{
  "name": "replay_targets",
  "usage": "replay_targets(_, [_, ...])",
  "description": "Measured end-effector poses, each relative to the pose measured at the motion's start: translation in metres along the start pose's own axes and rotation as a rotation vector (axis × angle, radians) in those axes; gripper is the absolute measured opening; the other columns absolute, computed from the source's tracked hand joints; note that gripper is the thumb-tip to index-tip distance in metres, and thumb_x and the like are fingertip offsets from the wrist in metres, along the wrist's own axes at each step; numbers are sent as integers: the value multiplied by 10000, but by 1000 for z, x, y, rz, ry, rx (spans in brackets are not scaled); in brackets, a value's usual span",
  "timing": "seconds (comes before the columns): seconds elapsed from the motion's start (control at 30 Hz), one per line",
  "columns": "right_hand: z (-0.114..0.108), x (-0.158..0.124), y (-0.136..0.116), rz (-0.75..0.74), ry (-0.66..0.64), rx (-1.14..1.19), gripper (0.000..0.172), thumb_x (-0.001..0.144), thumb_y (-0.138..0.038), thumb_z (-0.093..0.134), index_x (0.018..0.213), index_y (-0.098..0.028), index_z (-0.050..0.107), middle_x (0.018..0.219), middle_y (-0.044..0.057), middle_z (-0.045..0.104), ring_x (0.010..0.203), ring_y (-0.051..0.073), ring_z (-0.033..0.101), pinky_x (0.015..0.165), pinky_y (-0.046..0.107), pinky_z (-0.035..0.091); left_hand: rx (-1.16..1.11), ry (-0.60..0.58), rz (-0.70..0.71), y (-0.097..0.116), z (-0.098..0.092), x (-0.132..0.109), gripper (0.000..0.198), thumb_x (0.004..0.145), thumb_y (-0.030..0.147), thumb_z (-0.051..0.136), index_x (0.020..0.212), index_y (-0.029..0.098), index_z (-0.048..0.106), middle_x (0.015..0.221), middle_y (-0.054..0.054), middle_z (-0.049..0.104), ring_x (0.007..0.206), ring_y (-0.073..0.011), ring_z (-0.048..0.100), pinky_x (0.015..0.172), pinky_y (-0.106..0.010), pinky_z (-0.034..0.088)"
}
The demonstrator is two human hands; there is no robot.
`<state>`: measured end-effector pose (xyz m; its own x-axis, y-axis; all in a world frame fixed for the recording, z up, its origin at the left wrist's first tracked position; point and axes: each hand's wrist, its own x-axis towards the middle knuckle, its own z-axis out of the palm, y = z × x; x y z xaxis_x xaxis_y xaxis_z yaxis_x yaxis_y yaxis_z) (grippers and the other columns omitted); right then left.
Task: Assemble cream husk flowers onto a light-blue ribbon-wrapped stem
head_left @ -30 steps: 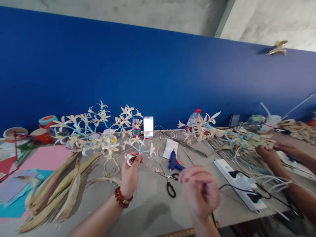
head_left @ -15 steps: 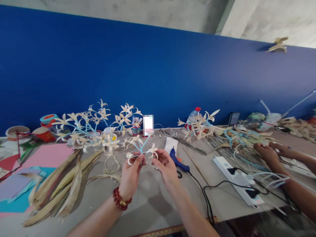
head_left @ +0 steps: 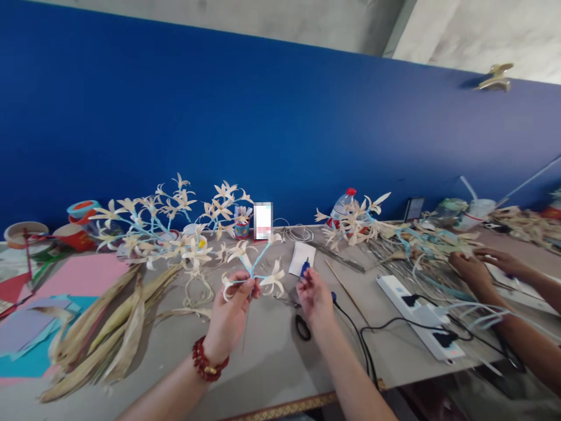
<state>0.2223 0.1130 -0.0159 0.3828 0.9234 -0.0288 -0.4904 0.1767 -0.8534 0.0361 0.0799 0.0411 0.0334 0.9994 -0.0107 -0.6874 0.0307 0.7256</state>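
Note:
My left hand (head_left: 234, 307) is closed, pinching a branching spray of pale straw-coloured flowers (head_left: 240, 251) at the joint of its light-blue wrapped stems. A thin wire stem hangs below the fingers. My right hand (head_left: 314, 295) lies over the blue hot glue gun (head_left: 305, 267), its fingers curled on the body. The nozzle shows beyond the fingertips, over a white pad (head_left: 298, 255); the hand hides most of the gun. Just left of this hand lies a pair of scissors (head_left: 302, 328) with a black handle, partly covered.
Finished flower sprays (head_left: 151, 213) stand at the back left, more (head_left: 357, 219) by a bottle (head_left: 344, 204). Dried husks (head_left: 100, 333) and coloured paper (head_left: 83, 275) lie left. At right are a power strip (head_left: 418, 318), cords, wires and another person's hands (head_left: 475, 275).
My right hand has left the flower spray and moved right onto the glue gun. The scissors' handle shows more now. My left hand still holds the spray.

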Motion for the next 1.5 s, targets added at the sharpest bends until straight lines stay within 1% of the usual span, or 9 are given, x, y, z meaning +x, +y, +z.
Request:
replay_targets(0.33, [52, -45, -11, 97, -534, -153, 296, 666, -310, 773, 929, -223, 668, 843, 22, 672, 671, 150, 585, 586, 264, 488, -42, -20, -73, 6, 9, -1, 110, 719, 245, 729, 801, 200, 671, 787, -17, 709, 727, -176, 651, 705, -348, 509])
replay_targets(0.6, [38, -20, -5, 21, -465, -274, 139, 713, -297, 734, 768, -198, 654, 632, -34, 576, 535, 101, 513, 528, 216, 438, -22, -68, -43, 42, -3, -3, 84, 682, 208, 743, 738, 219, 681, 850, -41, 696, 953, -275, 640, 751, -391, 517])
replay_targets(0.77, [50, -36, -3, 17, -770, -370, 566, 685, -261, 750, 1219, -262, 563, 779, -13, 635, 623, 129, 565, 586, 254, 501, 39, -81, -89, 45, 0, 2, 94, 664, 184, 750, 734, 196, 689, 878, -66, 700, 938, -286, 648, 746, -393, 536])
replay_targets(0.83, [57, -39, -1, -63, -857, -431, 538, 713, -265, 726, 1225, -265, 558, 884, 12, 655, 677, 141, 590, 646, 287, 520, 28, -84, -137, 42, 0, 3, 93, 684, 193, 738, 762, 192, 689, 889, -69, 704, 927, -286, 655, 753, -406, 541])
replay_targets(1.0, [52, -20, -1, -197, -782, -609, 95, 770, -282, 671, 792, -191, 684, 666, -8, 621, 594, 130, 551, 572, 238, 464, -42, -51, -171, 46, -11, 1, 47, 712, 180, 715, 713, 193, 670, 944, -59, 688, 951, -290, 649, 775, -447, 546])
replay_targets(1.17, [46, -6, -9, -277, -624, -651, 231, 787, -227, 632, 1019, -227, 643, 917, 26, 636, 662, 126, 545, 625, 247, 459, -27, -44, -234, 52, -17, 1, 46, 724, 211, 701, 753, 187, 675, 938, -86, 699, 943, -301, 648, 825, -504, 522])
replay_targets(1.27, [58, -14, -7, -323, -787, -675, 476, 735, -194, 660, 1194, -275, 563, 1097, 33, 618, 708, 132, 582, 676, 266, 489, -23, -79, -266, 47, -13, 1, 45, 736, 200, 692, 777, 184, 683, 925, -77, 697, 890, -274, 659, 809, -487, 529])
replay_targets(1.4, [68, -11, 4, -398, -811, -805, 140, 773, -247, 621, 903, -233, 672, 790, -10, 679, 679, 153, 614, 661, 253, 485, 43, -128, -302, 43, -8, -2, 47, 744, 210, 701, 779, 180, 691, 873, -59, 687, 790, -219, 658, 735, -404, 548])
replay_targets(1.5, [55, 16, 4, -410, -626, -861, 214, 888, -304, 452, 894, -200, 638, 703, 3, 656, 642, 158, 619, 630, 255, 480, 176, -164, -265, 46, -12, -7, 77, 767, 238, 689, 795, 167, 678, 895, -75, 694, 827, -220, 652, 726, -362, 535])
